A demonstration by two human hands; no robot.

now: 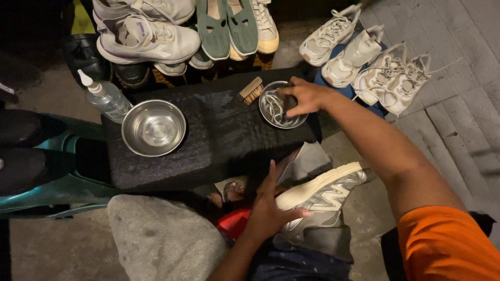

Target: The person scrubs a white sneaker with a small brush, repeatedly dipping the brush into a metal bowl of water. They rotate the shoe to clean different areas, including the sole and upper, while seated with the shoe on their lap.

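Right hand [307, 97] is over the small steel bowl [283, 105], fingers curled down into the white laces [273, 106] inside it; left hand [268, 211] grips the silver sneaker [325, 200] by its heel, sole up, below that bowl. My worry: the bowl sits close to the black worktop [208, 140] edge, so a tug could tip it. Big empty bowl [153, 127] left of it, brush [251, 89] just beside, dim concrete floor around

Right hand [307, 97] reaches forward, fingers curled; left hand [268, 208] grips below.
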